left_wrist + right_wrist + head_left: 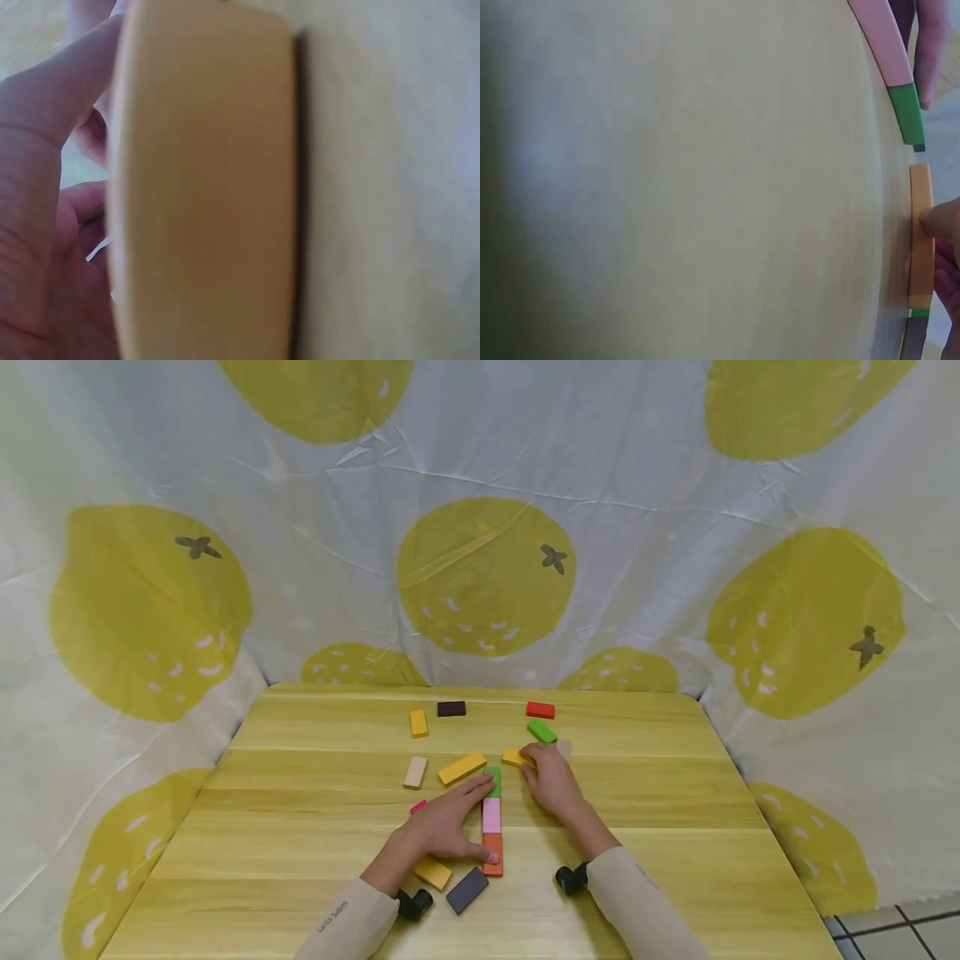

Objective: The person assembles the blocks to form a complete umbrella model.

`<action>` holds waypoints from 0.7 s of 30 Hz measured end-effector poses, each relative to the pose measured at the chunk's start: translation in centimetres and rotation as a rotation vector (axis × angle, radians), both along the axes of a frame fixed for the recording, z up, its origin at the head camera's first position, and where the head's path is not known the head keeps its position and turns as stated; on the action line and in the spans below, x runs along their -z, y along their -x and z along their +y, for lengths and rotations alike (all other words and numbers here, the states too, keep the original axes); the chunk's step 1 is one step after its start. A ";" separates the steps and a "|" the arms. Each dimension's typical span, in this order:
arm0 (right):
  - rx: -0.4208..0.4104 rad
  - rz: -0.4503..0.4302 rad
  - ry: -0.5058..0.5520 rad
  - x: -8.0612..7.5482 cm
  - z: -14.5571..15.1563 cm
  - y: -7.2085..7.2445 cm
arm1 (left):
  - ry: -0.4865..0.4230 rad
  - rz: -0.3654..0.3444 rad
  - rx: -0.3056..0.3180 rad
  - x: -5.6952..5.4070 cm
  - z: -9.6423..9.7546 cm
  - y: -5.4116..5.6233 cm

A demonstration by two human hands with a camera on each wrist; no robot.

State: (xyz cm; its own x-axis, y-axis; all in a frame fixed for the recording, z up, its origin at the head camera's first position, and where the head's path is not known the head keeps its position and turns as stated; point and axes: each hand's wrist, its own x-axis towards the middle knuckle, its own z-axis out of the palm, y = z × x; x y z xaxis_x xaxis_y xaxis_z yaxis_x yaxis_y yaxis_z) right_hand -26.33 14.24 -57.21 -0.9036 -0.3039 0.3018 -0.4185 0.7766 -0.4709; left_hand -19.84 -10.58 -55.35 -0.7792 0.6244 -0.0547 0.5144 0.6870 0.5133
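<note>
A straight row of wooden blocks runs away from me in the head view: an orange-red block [492, 845] nearest, a pink block [491, 816], then a green block [493, 788]. My left hand [442, 827] spans this row from the left, its fingertips on the green block and its thumb on the orange-red one. Beyond the row's far end and to the right, my right hand [553, 781] pinches a yellow block [512, 757]. The right wrist view shows the thumb against that yellow block [921, 274], low over the table.
Near the left wrist lie a yellow-orange block [432, 872] and a dark block [467, 891]. A longer yellow block [462, 768] and a beige block [415, 772] lie left of the row. Farther back are black [451, 708], red [540, 710] and bright green [542, 731] blocks.
</note>
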 end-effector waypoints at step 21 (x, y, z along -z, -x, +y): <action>-0.104 -0.023 -0.082 -0.1 -1.4 0.2 | 0.007 -0.010 -0.001 -0.1 0.0 0.0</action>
